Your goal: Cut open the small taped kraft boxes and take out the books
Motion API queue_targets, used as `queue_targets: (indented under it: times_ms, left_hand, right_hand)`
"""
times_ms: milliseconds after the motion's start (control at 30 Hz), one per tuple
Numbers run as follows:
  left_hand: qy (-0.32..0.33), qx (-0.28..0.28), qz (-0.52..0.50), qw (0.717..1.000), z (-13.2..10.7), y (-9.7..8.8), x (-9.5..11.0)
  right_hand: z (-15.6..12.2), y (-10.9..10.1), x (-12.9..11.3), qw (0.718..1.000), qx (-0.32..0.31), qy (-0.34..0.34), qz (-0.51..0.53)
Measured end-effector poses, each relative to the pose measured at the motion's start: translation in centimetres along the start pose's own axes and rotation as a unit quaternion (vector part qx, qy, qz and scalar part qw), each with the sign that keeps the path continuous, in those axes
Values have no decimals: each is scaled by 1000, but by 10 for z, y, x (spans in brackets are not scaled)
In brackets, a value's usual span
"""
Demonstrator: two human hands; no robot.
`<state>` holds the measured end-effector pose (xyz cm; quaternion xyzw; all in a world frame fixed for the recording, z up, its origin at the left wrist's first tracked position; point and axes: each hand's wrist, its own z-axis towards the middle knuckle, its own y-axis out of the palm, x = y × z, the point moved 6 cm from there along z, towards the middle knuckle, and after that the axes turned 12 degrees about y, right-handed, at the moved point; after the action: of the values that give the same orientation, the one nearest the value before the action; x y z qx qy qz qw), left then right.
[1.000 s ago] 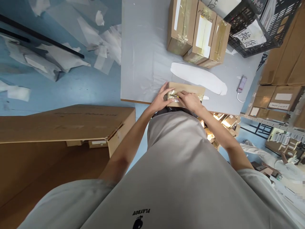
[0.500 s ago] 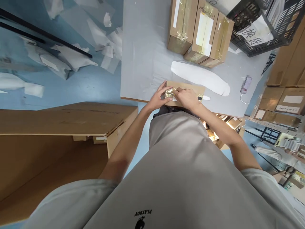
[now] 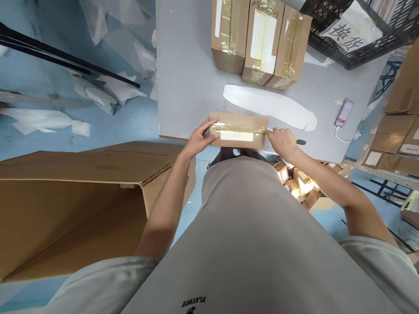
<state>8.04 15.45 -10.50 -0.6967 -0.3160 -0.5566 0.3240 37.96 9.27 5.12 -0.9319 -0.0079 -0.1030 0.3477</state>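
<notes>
A small brown cardboard box [image 3: 240, 118] lies at the front edge of the table, with clear tape along its top and a white label. My left hand [image 3: 200, 138] grips the box's left end, thumb and fingers on the top and side. At the right end, my right hand [image 3: 282, 141] has its fingers curled together beside the tape's end. What its fingertips pinch is too small to make out. A dark-ended object [image 3: 300, 142], partly hidden behind my right hand, lies on the table.
Three taped boxes [image 3: 262, 43] stand on the grey table [image 3: 183, 87]. A long white sheet [image 3: 270, 107] lies before them. At the back right is a black crate [image 3: 352, 61]. A large open carton [image 3: 81, 161] stands on the left, with smaller boxes [image 3: 301, 179] below the table.
My right hand has moved from the top of the box to beyond its right end, uncovering the label and tape. My left hand keeps its hold. The view has shifted slightly.
</notes>
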Motion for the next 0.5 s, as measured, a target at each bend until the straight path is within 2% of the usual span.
queue_targets:
  times_ms: [100,333,433,500]
  left_hand:
    - [-11,19,0,1000,-2,-1,4]
    - [-66,65,-4,996,-6,0,3]
    - [-100,120,-36,987,-9,-8,-6]
    - [-122,159,-49,979,-12,-18,-13]
  right_hand:
    - [-2,14,27,1000,3,-11,7]
    - [8,37,51,995,32,-62,77]
    - [20,60,72,979,64,-73,179]
    - [36,82,86,952,91,-38,290]
